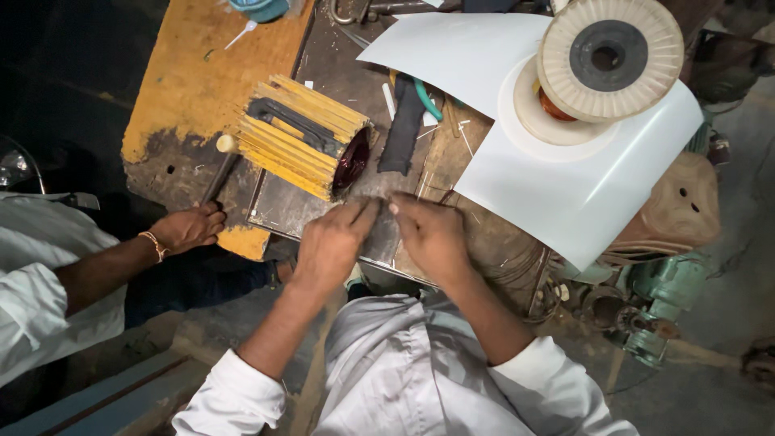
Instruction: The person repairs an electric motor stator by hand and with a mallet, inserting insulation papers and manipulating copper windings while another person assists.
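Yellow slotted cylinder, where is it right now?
In the head view the yellow slotted cylinder lies on its side on the dark metal plate, left of centre, above the left hand and beside the black strip.

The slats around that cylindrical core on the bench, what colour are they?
Yellow slats ring the core, with a dark strap across them; the head view shows it best.

A worn wooden workbench with chipped yellow paint (190,77) fills the middle. Around it lies a dusty grey concrete floor (710,355), dim at the left.
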